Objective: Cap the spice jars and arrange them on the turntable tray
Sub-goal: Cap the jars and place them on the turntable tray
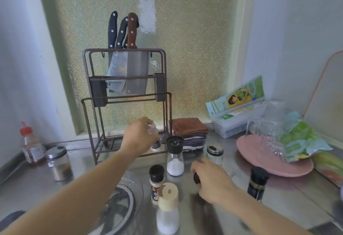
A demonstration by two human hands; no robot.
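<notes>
Steel counter point(219, 214) carried nearly all the jars, so the task looked barely begun. The clear turntable tray point(118, 197), at about seven o'clock in the view, held no jar that I could make out. The left hand point(138, 138) reached toward twelve o'clock, its fingers curled round the top of a clear bottle point(155, 138) standing at the foot of the knife rack point(126, 105); whether that bottle wore a cap could not be told under the hand. The right hand point(213, 181), at about four o'clock, had its fingers curled round a small dark object point(196, 178), probably a loose cap, though blur left that uncertain. Between the hands stood a salt grinder point(175, 156) with a black top, a small black-capped jar point(156, 184) and, nearest the viewer, a wooden-lidded shaker point(168, 208), all apparently capped. A steel-lidded jar point(215, 154) stood at two o'clock, a dark bottle point(257, 184) at three o'clock just in front of the pink plate point(259, 162), and another steel-lidded jar point(59, 164) and a red-capped bottle point(31, 144) well apart at nine o'clock. By my judgement, most capping seemed done, while all the placing on the tray remained.
</notes>
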